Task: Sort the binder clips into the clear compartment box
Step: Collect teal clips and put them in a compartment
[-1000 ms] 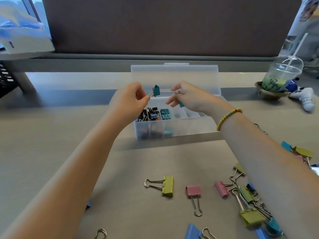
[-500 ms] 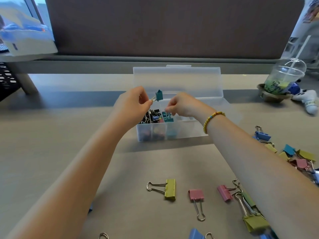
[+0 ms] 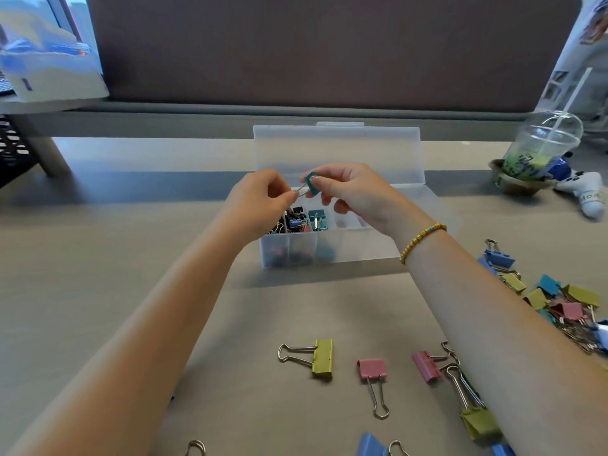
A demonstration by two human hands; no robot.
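Both hands have come together above the clear compartment box [image 3: 329,248], left hand [image 3: 260,205] pinching the teal clip [image 3: 311,184] by its wire, right hand [image 3: 355,192] pinching its body, and it could spring loose into the wrong slot.

- Bare table [image 3: 98,291] at left of frame: open passage.
- Upright lid [image 3: 335,149] walls off the box's far side.
- Clip pile [image 3: 566,307] crowds the right edge.
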